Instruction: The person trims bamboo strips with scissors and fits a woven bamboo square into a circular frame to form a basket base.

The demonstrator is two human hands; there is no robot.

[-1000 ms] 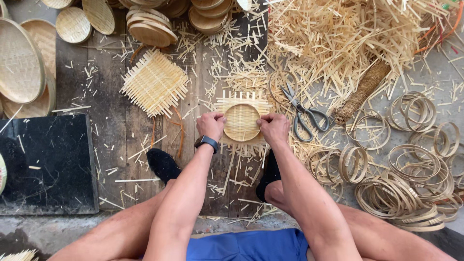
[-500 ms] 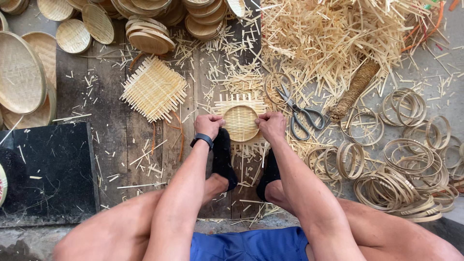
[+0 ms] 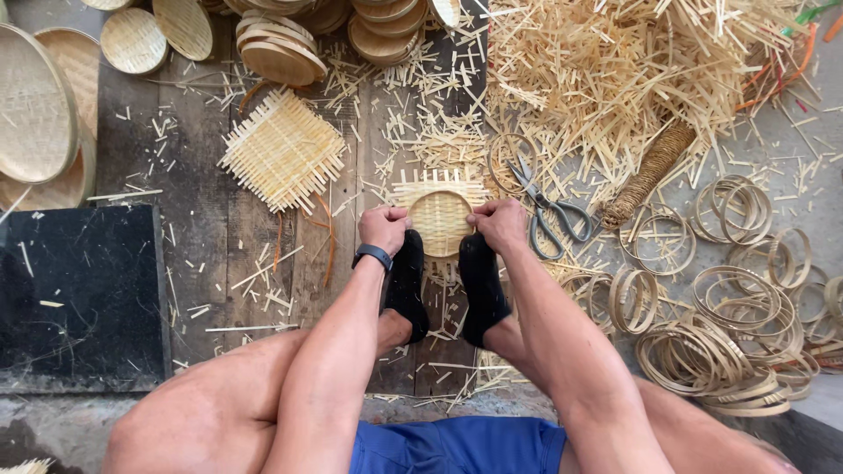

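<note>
The left hand (image 3: 384,228) is curled tight on the left edge of a small round woven tray (image 3: 440,212), knuckles up, a dark watch (image 3: 372,256) banded at the wrist; the right hand (image 3: 499,223) is clenched the same way on the tray's right edge, so the piece is pinched between both fists; the tray lies flat on the plank floor (image 3: 202,254) directly ahead of the person, loose strip ends fanning out along its far side; two feet in black socks (image 3: 482,285) are drawn in just under the hands, toes touching the tray's near rim; just beside the right hand a pair of scissors (image 3: 549,211) lies with blades pointing away, and beyond them a roll of brown twine (image 3: 648,171) slants toward a great heap of bamboo trimmings (image 3: 615,79); to the right of that, a spread of coiled bamboo rings (image 3: 729,325) covers the ground, some stacked, some single; to the left of the hands a flat square woven mat (image 3: 283,149) sits tilted on the boards, well apart from the tray; farther off along the top edge are stacks of finished round trays (image 3: 272,44), and larger shallow baskets (image 3: 35,105) lean at the far left; a black slab (image 3: 79,298) lies near the left knee; offcuts litter the planks everywhere.
</note>
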